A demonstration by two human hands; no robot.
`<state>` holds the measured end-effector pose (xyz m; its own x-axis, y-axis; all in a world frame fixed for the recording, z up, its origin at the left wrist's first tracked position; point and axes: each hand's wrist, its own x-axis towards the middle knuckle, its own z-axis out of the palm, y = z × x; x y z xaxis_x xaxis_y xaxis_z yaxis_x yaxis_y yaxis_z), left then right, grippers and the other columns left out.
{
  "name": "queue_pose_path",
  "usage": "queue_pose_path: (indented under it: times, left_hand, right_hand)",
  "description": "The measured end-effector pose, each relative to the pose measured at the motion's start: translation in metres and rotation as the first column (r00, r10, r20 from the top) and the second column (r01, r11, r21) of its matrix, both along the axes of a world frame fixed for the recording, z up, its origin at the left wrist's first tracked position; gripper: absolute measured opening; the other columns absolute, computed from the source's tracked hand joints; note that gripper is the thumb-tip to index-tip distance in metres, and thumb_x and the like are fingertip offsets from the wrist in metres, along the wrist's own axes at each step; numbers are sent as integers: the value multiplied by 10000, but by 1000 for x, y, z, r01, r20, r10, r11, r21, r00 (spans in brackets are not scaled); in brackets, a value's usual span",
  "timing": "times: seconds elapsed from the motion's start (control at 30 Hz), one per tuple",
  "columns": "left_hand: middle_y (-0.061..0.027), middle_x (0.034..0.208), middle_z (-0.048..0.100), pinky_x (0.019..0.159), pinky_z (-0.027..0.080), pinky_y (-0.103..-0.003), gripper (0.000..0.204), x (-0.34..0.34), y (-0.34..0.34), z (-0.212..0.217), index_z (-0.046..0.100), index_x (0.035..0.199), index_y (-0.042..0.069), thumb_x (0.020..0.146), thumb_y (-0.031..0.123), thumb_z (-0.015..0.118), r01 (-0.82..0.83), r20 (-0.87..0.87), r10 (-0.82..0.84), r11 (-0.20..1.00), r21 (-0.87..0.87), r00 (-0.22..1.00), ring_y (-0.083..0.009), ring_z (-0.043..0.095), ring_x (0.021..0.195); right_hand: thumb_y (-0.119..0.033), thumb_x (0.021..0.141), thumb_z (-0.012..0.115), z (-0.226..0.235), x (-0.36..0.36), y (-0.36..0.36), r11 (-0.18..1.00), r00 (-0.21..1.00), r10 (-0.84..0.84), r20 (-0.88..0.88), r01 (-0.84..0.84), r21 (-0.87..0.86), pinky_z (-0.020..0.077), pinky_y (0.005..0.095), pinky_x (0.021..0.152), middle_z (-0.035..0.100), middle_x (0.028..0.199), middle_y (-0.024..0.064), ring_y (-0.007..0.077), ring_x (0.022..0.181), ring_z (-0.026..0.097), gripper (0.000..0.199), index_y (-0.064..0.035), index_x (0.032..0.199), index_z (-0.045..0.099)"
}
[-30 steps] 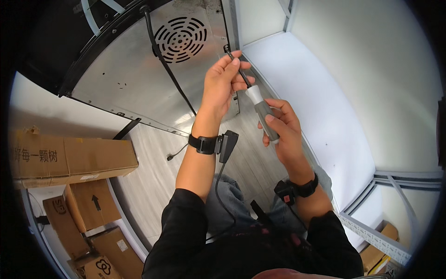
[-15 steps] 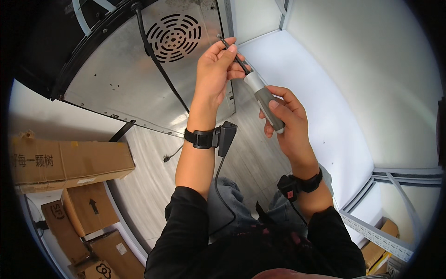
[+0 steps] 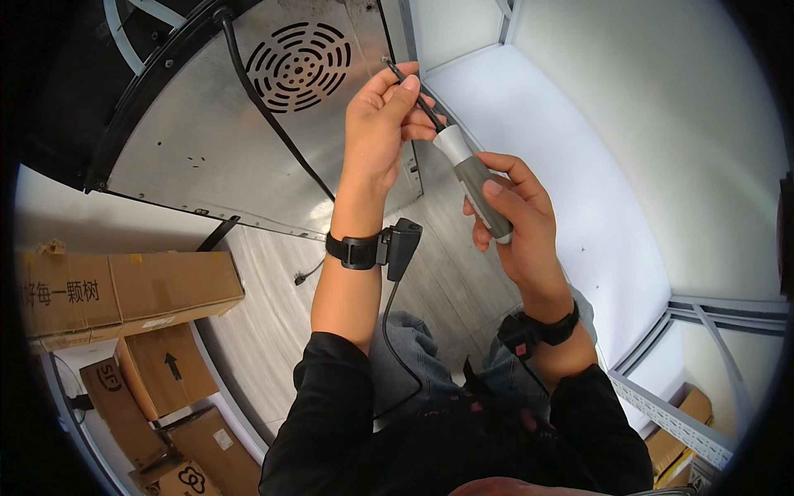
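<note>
A screwdriver with a grey and silver handle [image 3: 482, 192] is held slantwise, its dark shaft pointing up and left. My right hand [image 3: 523, 217] wraps its fingers around the handle. Higher up, my left hand [image 3: 382, 124] pinches the shaft between thumb and forefinger, the other fingers loosely bent. At the tip sits a small metal piece, possibly a screw, too small to name surely. Just behind the tip stands the sheet-metal back panel [image 3: 198, 178] of a large appliance, with round vent slots [image 3: 298, 68]. The tip appears apart from the panel's edge.
A black power cord [image 3: 281, 132] runs down the panel, and a plug [image 3: 300, 279] lies on the wood-look floor [image 3: 260, 331]. Cardboard boxes [image 3: 174, 281] fill a shelf at lower left. To the right are a white shelf surface [image 3: 571, 165] and a grey metal frame [image 3: 670, 413].
Both hands keep their hold on the screwdriver, which stays at nearly the same slant. The right hand has shifted slightly right and down. The panel appears slightly farther left in view.
</note>
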<state>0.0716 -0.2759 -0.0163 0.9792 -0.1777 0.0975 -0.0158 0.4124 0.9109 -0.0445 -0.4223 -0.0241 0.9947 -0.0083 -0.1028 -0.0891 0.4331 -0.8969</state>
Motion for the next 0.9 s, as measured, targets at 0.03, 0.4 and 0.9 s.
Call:
queue_pose_path:
  times: [0.03,0.4,0.9]
  left_hand:
    - [-62,750,618,533,528,-218,302,0,0,0,523,1140,-19,920,186,553,0,8,0,1000,-8,1000,-136,629,555]
    - [-81,784,621,586,540,-233,309,0,-3,-2,502,1170,-26,935,173,525,6,6,-6,999,-50,1000,-143,632,603]
    - [-101,758,621,479,487,-192,292,-3,-2,13,484,1133,-30,920,159,551,61,-46,-61,998,-1,997,-113,596,523]
  right_hand:
    - [-162,883,513,1,0,0,1000,1000,3,0,-3,4,407,240,415,599,746,113,114,440,487,315,-12,1160,517]
    - [-84,829,613,12,-4,1,983,986,-164,6,164,-87,400,227,455,586,833,82,110,525,500,261,-11,1067,538]
    - [-44,700,732,13,-7,8,537,653,-134,745,680,-499,470,312,665,550,1015,107,244,820,574,395,-35,1058,567]
